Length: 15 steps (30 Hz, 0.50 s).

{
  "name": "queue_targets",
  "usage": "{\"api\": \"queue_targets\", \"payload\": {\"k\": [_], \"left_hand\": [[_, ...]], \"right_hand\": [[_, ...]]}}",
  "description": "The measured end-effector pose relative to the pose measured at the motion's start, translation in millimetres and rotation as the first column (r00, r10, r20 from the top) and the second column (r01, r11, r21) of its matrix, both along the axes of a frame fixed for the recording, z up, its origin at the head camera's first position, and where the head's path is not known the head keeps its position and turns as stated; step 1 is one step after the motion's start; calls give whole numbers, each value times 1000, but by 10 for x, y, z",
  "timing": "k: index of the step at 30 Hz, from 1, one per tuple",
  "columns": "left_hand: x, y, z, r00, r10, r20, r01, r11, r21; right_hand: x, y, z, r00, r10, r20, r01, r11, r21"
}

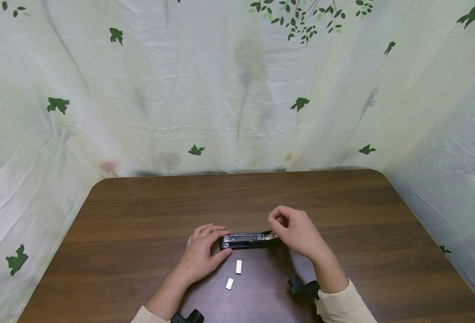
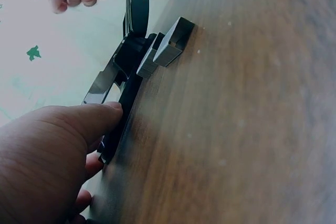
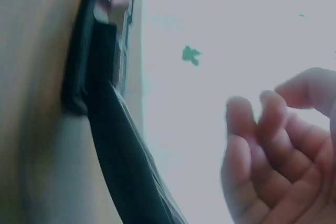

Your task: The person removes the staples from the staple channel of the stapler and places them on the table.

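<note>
A black stapler (image 1: 246,244) lies on the table with its top arm (image 3: 126,161) swung back and its metal staple channel exposed. My left hand (image 1: 202,253) grips its left end, the thumb (image 2: 102,119) against the near side and fingers around the far side. Past the opposite end, my right hand (image 1: 298,229) is raised beside the swung-back arm. Its fingers are loosely curled with the thumb close to the index finger, and nothing shows between them. Two small pale staple strips (image 1: 238,267) lie on the near side of the stapler.
The brown wooden table (image 1: 140,206) has rounded far corners. A pale curtain (image 1: 221,89) with leaf prints hangs behind it and along both sides. Dark wrist cameras (image 1: 303,287) sit at both cuffs.
</note>
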<state>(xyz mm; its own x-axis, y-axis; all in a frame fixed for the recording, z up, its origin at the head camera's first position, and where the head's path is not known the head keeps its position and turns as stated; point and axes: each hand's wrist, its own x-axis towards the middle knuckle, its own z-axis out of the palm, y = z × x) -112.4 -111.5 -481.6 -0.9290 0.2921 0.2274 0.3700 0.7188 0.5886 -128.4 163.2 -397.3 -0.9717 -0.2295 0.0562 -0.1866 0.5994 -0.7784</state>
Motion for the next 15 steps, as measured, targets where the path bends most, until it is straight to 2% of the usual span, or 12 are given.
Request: {"api": "queue_targets", "payload": {"k": [3,8,11,15], "left_hand": [[4,-8,-1,1000,1,6,-1,1000,-4],[11,-28,-2,1000,6,21,-6,1000,-2],[13,-39,3,1000,20,23,-21,1000,22],[12,-53,31,999,34,27,-35,998,54]], "right_hand": [[-11,78,44,989,-94,-116,94,996,-5],[-27,147,62,945,-183,-271,203,978,49],[-43,156,58,937,-186,-295,228,967,113],[-63,142,42,954,-158,-256,213,956,202]]}}
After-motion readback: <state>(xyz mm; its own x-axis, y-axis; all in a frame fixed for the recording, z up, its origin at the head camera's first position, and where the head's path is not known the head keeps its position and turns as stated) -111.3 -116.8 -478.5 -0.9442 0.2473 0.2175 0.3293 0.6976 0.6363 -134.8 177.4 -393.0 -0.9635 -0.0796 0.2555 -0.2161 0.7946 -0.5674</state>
